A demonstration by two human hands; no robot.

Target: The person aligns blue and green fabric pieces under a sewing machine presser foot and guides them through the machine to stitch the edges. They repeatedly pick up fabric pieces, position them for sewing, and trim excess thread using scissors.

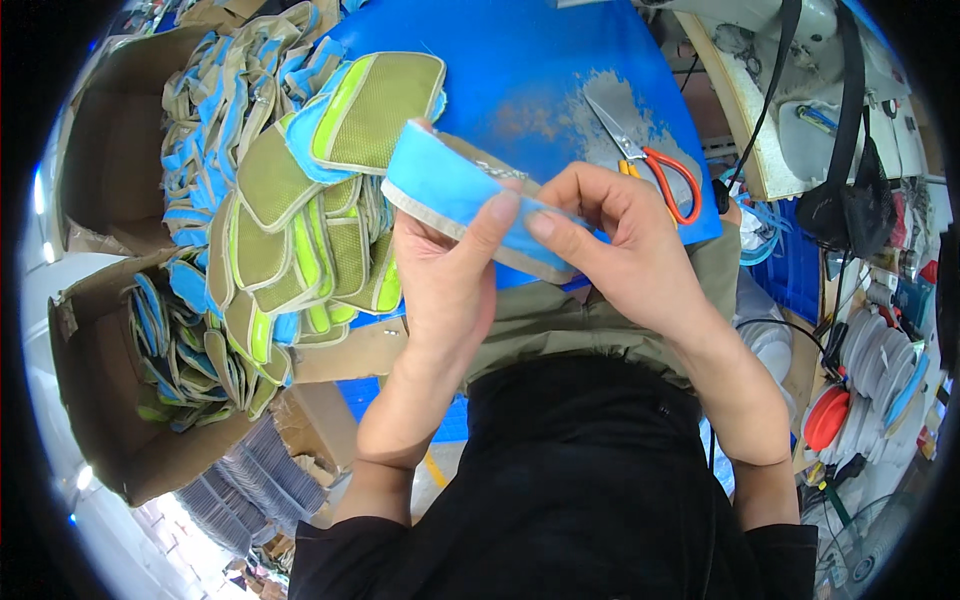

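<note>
A blue fabric piece [440, 190] with beige edge binding is bent between my two hands, over the near edge of the table. My left hand [445, 265] grips its left part, thumb on the blue face and fingers behind. At its right end my right hand [630, 245] pinches the cloth between thumb and fingers. Just left of my hands lies a heap of fabric pieces [265, 260] in olive mesh, lime and blue with beige binding. On top of it rests an olive and lime piece [390, 110]. Scissors [665, 180] with red-orange handles lie beyond my right hand.
The table has a blue top [480, 40], worn grey near the scissors. Cardboard boxes, an upper one [115, 140] and a lower one [85, 400] holding more pieces, stand at the left. White machinery [800, 25] is at the far right, with thread spools [865, 365] nearer.
</note>
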